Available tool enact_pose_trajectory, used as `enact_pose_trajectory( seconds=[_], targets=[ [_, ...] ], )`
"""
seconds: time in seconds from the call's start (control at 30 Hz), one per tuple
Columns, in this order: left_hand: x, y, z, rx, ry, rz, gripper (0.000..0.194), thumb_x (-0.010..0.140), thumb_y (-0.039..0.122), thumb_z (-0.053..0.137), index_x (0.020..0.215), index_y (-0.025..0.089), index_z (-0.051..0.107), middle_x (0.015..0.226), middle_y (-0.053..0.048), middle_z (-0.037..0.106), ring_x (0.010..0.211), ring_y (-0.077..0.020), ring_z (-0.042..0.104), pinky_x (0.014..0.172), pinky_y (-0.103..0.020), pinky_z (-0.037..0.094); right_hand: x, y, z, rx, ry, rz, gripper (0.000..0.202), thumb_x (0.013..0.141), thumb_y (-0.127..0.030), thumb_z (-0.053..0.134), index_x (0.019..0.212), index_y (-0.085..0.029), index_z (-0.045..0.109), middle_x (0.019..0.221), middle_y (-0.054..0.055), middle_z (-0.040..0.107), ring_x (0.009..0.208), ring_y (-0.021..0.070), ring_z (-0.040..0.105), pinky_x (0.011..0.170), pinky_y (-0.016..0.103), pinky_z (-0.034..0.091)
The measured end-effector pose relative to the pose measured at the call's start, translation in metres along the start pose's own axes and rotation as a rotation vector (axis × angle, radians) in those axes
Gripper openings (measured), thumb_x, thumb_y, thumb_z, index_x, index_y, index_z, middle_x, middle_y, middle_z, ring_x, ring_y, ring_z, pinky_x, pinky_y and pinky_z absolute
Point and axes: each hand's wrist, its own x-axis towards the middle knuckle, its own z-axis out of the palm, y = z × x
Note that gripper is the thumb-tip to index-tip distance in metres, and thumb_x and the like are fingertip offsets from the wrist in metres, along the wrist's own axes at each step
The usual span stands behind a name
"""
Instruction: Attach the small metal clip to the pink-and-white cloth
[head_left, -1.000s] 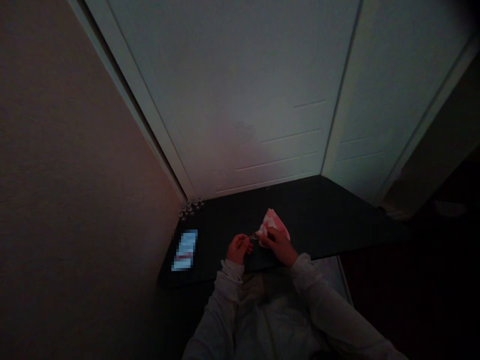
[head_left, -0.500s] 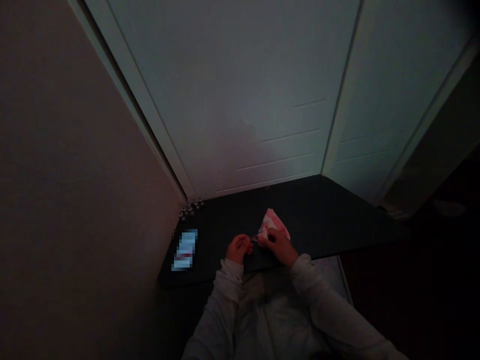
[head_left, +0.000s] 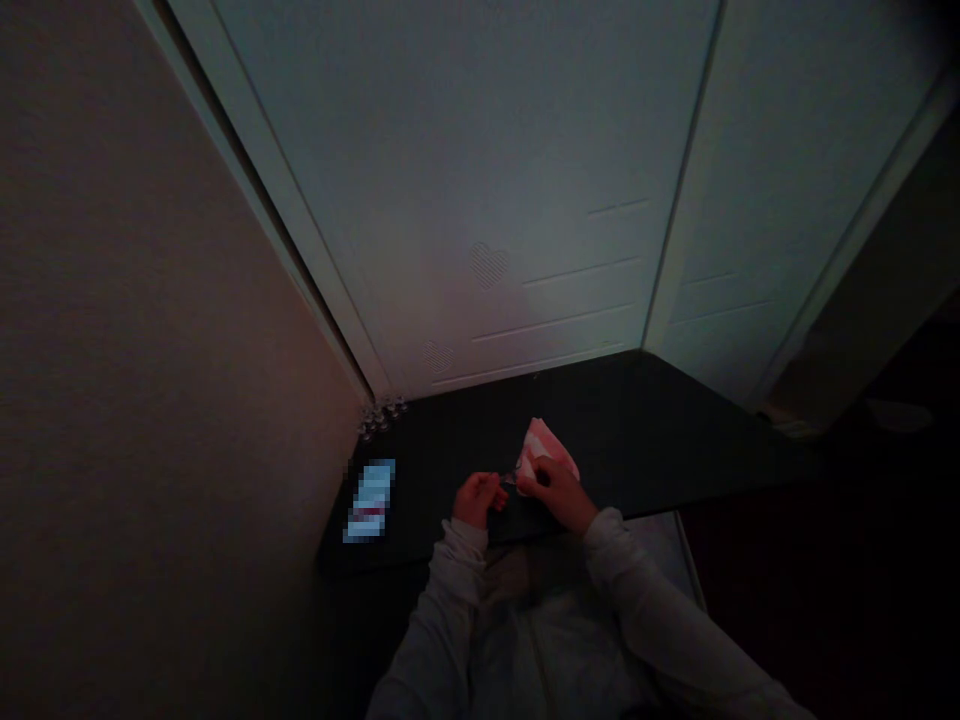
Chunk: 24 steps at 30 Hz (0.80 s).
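Over the front of the dark table, my left hand [head_left: 478, 498] is closed, fingertips pinching one end of a small shiny piece [head_left: 508, 480]. The piece is too dim and small to name; it spans the gap between my two hands. My right hand [head_left: 556, 492] is closed on a pink and white cloth [head_left: 546, 440], thumb and fingers pressed together at its left side. The cloth's upper part rises to a folded point above my fingers. Where the shiny piece meets the cloth, my right fingers partly hide it.
On the dark table [head_left: 615, 420], a lit phone [head_left: 370, 500] with a blurred screen lies at the left. Several small shiny pieces [head_left: 381, 415] stand in the back left corner. A white panel [head_left: 465, 180] with heart patterns rises behind, and a wall [head_left: 187, 350] borders the left.
Both hands stay nearly in place. The cloth has shifted slightly, its top tip a little further left. My right fingers have moved slightly on it.
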Motion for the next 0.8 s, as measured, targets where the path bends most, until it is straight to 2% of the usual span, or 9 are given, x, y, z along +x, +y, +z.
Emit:
enact_pose_trajectory(
  seconds=[0.2, 0.5, 0.8],
  targets=[
    [-0.0041, 0.0071, 0.0022, 0.037, -0.023, 0.0, 0.034, 0.053, 0.043, 0.063, 0.065, 0.013, 0.05, 0.048, 0.0, 0.057, 0.041, -0.0089, 0.049, 0.043, -0.023, 0.037, -0.0001, 0.0, 0.0011, -0.051, 0.035, 0.03, 0.032, 0.065, -0.041, 0.053, 0.053, -0.018, 0.035, 0.052, -0.006, 0.032, 0.05, 0.0087, 0.033, 0.048, 0.022, 0.026],
    [-0.0021, 0.0038, 0.0014, 0.019, -0.02, 0.004, 0.036, 0.053, 0.043, 0.063, 0.067, 0.013, 0.05, 0.05, 0.0, 0.057, 0.042, -0.0084, 0.049, 0.043, -0.022, 0.037, 0.0006, 0.0032, -0.0007, 0.019, -0.029, -0.015, 0.028, 0.076, -0.041, 0.039, 0.061, -0.017, 0.044, 0.059, -0.003, 0.041, 0.056, 0.0103, 0.039, 0.052, 0.022, 0.03],
    [-0.0032, 0.0037, 0.0008, 0.045, -0.053, 0.0, 0.035, 0.05, 0.04, 0.066, 0.068, 0.013, 0.051, 0.049, 0.001, 0.057, 0.042, -0.0083, 0.048, 0.044, -0.023, 0.037, 0.0005, 0.0029, 0.0022, -0.051, 0.023, 0.052, 0.031, 0.064, -0.042, 0.053, 0.055, -0.018, 0.037, 0.053, -0.006, 0.034, 0.05, 0.0086, 0.034, 0.047, 0.021, 0.026]
  ],
)
